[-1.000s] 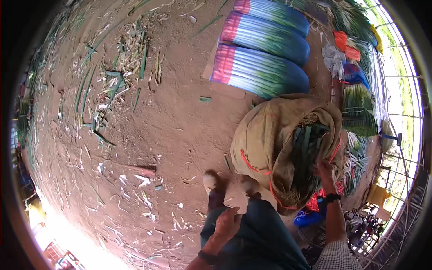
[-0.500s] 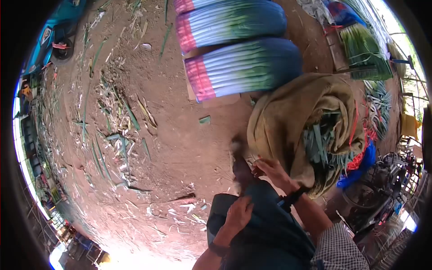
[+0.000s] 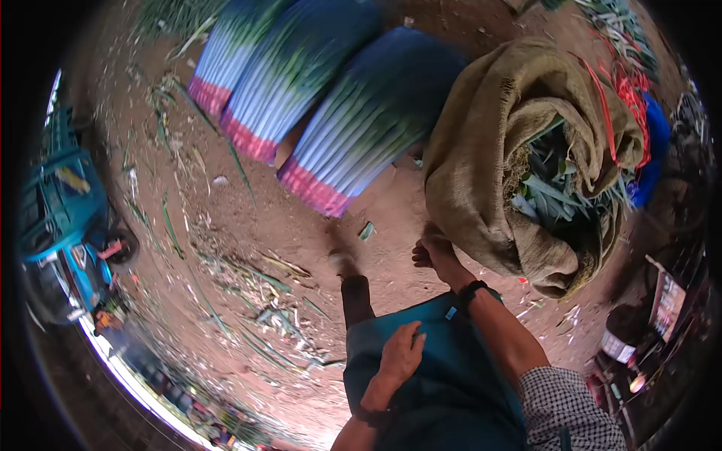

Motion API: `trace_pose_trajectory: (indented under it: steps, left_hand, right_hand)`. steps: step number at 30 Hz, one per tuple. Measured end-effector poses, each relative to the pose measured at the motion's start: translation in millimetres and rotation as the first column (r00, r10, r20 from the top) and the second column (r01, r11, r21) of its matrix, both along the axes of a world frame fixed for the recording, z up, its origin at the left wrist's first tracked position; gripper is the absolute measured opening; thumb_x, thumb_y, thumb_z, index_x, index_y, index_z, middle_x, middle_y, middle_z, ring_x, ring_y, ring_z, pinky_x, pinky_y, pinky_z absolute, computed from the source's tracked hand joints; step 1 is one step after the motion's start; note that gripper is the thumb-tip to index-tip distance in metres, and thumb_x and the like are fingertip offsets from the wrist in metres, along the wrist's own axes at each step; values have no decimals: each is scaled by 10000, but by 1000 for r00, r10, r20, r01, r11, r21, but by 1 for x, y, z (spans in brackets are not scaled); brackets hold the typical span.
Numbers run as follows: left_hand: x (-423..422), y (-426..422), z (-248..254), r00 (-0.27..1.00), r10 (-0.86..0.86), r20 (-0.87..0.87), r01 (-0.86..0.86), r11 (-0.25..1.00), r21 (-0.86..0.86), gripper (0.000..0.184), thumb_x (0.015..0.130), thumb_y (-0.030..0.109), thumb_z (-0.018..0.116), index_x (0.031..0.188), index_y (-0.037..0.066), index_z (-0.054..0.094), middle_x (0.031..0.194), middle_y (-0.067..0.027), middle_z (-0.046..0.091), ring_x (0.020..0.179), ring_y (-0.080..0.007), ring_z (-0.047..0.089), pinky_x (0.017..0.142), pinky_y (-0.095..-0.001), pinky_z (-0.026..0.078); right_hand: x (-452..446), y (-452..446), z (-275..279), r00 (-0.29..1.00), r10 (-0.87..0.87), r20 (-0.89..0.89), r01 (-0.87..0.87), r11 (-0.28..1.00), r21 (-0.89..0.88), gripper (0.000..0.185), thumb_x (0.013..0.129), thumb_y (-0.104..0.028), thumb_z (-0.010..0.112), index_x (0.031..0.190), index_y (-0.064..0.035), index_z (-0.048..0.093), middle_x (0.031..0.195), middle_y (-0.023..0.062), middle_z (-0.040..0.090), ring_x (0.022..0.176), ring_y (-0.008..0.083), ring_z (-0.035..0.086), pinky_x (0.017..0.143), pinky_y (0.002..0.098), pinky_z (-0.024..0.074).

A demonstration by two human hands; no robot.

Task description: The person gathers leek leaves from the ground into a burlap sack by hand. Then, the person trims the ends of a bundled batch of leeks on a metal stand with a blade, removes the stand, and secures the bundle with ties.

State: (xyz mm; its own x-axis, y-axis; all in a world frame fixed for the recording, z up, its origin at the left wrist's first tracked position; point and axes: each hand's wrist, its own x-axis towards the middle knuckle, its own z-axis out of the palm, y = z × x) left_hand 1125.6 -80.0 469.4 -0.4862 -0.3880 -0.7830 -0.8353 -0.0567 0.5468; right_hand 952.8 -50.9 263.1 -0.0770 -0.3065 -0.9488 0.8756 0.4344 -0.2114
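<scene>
My left hand (image 3: pixel 400 352) hangs over my dark teal trousers (image 3: pixel 429 319), thumb apart from the fingers, with nothing in it. Farther forward, my right hand (image 3: pixel 438 255) is beside the lower left side of a brown burlap sack (image 3: pixel 474 165). Its fingers are loosely bent and a little apart, and I see nothing in them; whether it touches the sack I cannot tell. Cut green leaves (image 3: pixel 553 188) show in the sack's mouth. Beyond lie large bundles of white-and-green stalks (image 3: pixel 368 124), like spring onions or leeks, with pinkish-red bands at one end.
Leaf scraps (image 3: pixel 282 323) litter the dirt floor (image 3: pixel 301 233). Red strings (image 3: pixel 632 101) and a blue bag (image 3: pixel 656 150) lie behind the sack. A blue-green vehicle (image 3: pixel 68 203) stands at the left. A bucket-like container (image 3: pixel 620 334) is among clutter at the right.
My view has turned, so the bundles slant and sit farther left. The sack appears higher and larger. One leg is stretched forward, and my right hand now appears higher, away from my knee.
</scene>
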Motion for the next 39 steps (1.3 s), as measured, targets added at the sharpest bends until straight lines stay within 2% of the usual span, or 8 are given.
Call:
trace_pose_trajectory:
  steps: [5, 11, 15, 20, 28, 33, 37, 39]
  left_hand:
    - [6, -85, -37, 978, -206, -5, 206, 978, 34, 350, 901, 193, 606, 1196, 5, 584, 1090, -211, 632, 1006, -373, 615, 876, -422, 489]
    - [-9, -262, -164, 855, -492, -166, 386, 815, -432, 380, 916, 206, 582, 1212, -34, 567, 1203, -243, 583, 1117, -414, 545, 976, -436, 426]
    - [-66, -404, -251, 976, -158, -149, 82, 903, -422, 545, 947, 376, 606, 1272, -55, 535, 1199, -139, 606, 1103, -225, 558, 972, -336, 432]
    - [-144, -477, -316, 985, -72, -159, 10, 931, -364, 563, 982, 493, 495, 1196, -20, 585, 1019, -38, 602, 884, -145, 537, 853, -269, 434]
    - [-170, -470, -364, 983, -15, -186, -2, 996, -90, 809, 962, 658, 340, 1449, 14, 389, 1413, -119, 482, 1257, -248, 498, 1062, -364, 386]
    - [-168, -465, -362, 985, 1, -175, -1, 1000, 1, 833, 956, 682, 313, 1472, 29, 350, 1435, -117, 460, 1263, -251, 492, 1064, -381, 389]
    - [-166, -465, -375, 973, -21, -228, 21, 1000, 0, 823, 956, 679, 319, 1472, 39, 349, 1437, -112, 458, 1265, -248, 491, 1068, -382, 383]
    - [-164, -472, -370, 977, -22, -211, 36, 997, 61, 812, 959, 673, 325, 1466, 40, 359, 1429, -113, 467, 1265, -245, 490, 1069, -381, 382]
  right_hand:
    - [12, -34, -50, 926, -376, -26, 377, 925, 37, 274, 952, -324, 536, 966, -50, 554, 877, 105, 624, 818, 258, 662, 763, 409, 579]
    - [36, -85, -165, 656, -724, -213, 748, 660, 60, 293, 978, -349, 523, 934, -61, 558, 829, 107, 639, 744, 244, 656, 665, 377, 560]
    - [40, -129, -249, 462, -871, -170, 871, 482, -102, 288, 981, -331, 519, 981, -46, 557, 845, 131, 645, 757, 259, 653, 671, 380, 547]
    - [17, -181, -277, 276, -918, -284, 897, 352, -266, 340, 980, -356, 510, 1073, -32, 550, 868, 130, 649, 792, 247, 649, 710, 359, 534]
    - [4, -234, -327, 277, -881, -383, 912, 367, -184, 450, 983, -467, 460, 996, -54, 638, 794, 33, 597, 716, 133, 559, 664, 313, 488]
    - [-4, -246, -278, 578, -545, -607, 770, 610, 186, 583, 990, -502, 377, 1071, 19, 626, 1004, 162, 669, 935, 275, 607, 862, 397, 453]
    - [-11, -254, -261, 485, -646, -589, 839, 534, 105, 739, 946, -625, 294, 1177, 6, 602, 1104, 271, 640, 1059, 419, 590, 940, 458, 433]
    - [5, -251, -302, 306, -747, -590, 891, 443, -99, 496, 1009, -454, 400, 976, -6, 612, 906, 107, 643, 794, 204, 574, 756, 377, 473]
